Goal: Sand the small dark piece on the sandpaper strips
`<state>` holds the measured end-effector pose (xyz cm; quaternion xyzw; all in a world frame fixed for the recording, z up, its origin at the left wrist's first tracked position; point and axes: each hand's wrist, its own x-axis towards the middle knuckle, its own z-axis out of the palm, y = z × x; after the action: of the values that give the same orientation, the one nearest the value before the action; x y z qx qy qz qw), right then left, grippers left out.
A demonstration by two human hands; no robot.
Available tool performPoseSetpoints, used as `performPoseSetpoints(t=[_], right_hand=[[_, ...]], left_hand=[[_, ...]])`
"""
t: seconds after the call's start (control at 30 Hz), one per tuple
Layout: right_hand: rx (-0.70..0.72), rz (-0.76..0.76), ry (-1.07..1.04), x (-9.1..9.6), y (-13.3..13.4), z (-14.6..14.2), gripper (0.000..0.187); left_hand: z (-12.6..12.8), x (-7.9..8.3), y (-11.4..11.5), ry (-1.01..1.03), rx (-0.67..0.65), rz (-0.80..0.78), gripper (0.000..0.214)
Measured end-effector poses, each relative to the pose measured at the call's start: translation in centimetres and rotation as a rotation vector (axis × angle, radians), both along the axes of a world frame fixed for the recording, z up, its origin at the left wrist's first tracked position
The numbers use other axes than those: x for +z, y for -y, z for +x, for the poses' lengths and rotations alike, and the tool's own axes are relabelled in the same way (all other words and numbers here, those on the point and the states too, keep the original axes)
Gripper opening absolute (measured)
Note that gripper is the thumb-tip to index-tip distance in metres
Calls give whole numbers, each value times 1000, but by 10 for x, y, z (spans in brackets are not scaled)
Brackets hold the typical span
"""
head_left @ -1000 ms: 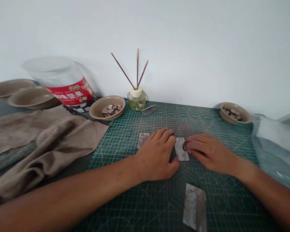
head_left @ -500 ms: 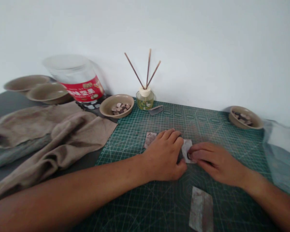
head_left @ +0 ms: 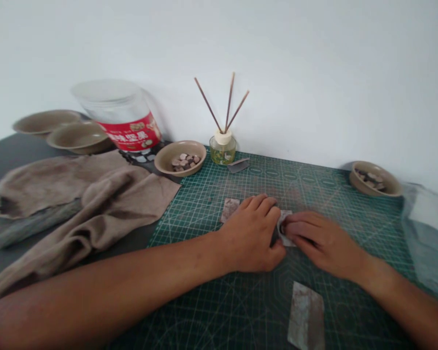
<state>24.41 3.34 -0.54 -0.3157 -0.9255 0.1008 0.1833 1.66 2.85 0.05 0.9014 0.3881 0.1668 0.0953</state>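
Note:
My left hand (head_left: 253,233) lies palm down on the green cutting mat (head_left: 314,189), its fingers pressing a small pale strip of sandpaper (head_left: 229,208) that runs under it. The strip's other end (head_left: 283,218) shows between both hands. My right hand (head_left: 316,238) rests just to the right, fingers held together and pressed on a small dark piece against that strip. Most of the piece is hidden under the fingertips.
A second worn sandpaper sheet (head_left: 306,316) lies near the front. Tan bowls of small dark pieces (head_left: 180,158) (head_left: 374,179), a reed diffuser (head_left: 223,146), a red-labelled plastic jar (head_left: 122,119), two more bowls (head_left: 63,129), a brown cloth (head_left: 76,204) and a plastic bag (head_left: 428,228) surround the mat.
My right hand has slid left toward my left hand, covering more of the strip's exposed end. The view has shifted so everything sits further right.

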Motion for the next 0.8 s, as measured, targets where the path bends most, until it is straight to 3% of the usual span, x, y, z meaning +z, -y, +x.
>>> performPoseSetpoints(t=[0.17,0.37,0.57,0.8], right_hand=[[-140,32,-10,4,-15,1,16],[64,-38,26,7,3,3,17],[-102,28,-31,2,-13,-1,14],[70,-52,-23,6,2,0,16]], left_hand=[[0,-1,0,-2,17,2,39],[-1,1,0,1,4,-5,38],[0,1,-1,-4,1,-14,38],[0,1,0,-9,-2,-15,38]])
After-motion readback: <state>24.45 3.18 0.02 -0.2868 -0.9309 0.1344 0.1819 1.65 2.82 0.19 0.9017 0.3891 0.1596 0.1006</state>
